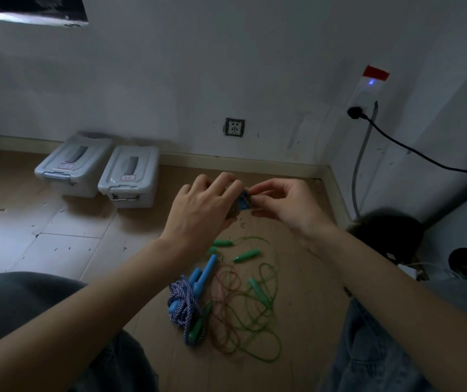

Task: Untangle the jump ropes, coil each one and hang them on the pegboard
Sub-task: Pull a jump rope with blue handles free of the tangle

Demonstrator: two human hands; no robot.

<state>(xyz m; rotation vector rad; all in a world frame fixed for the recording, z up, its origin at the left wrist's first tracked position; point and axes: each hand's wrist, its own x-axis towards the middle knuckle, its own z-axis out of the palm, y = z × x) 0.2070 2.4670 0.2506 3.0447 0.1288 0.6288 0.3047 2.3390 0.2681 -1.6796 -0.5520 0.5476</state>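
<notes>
Head view: left hand [202, 207] fingers curl around a small blue-and-dark bundle [242, 203], apparently cord. Right hand [280, 200] pinches the bundle's right edge between thumb and fingertips. Below both hands, tangled jump ropes [226, 301] lie on the floor [71, 244].

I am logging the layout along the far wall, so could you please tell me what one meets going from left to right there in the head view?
Left grey lidded storage box → right grey lidded storage box → wall socket → white power strip with a blue light, a black plug in it.
</notes>
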